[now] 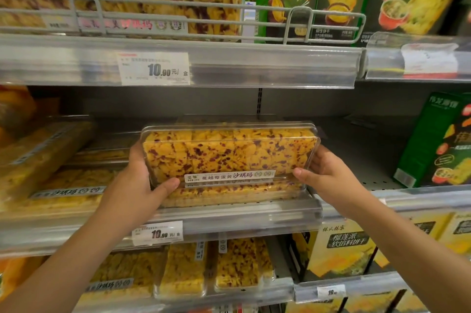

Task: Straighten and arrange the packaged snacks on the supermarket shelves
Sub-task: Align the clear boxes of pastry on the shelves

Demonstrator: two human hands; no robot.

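Note:
A clear plastic box of yellow snack squares with purple-red specks (229, 152) stands tilted on its long edge at the middle shelf's front, label strip along its bottom. My left hand (142, 180) grips its left end, thumb across the lower front corner. My right hand (323, 172) grips the right end, thumb near the lower right corner. Under it lies another box of the same snack (229, 195), flat on the middle shelf (254, 218).
More clear snack boxes lie at the left of this shelf (51, 159) and on the shelf below (237, 264). A green cracker box (438, 142) stands at the right, with bare shelf between. Above is a wire-railed shelf (178, 19). Yellow cartons (341, 249) sit lower right.

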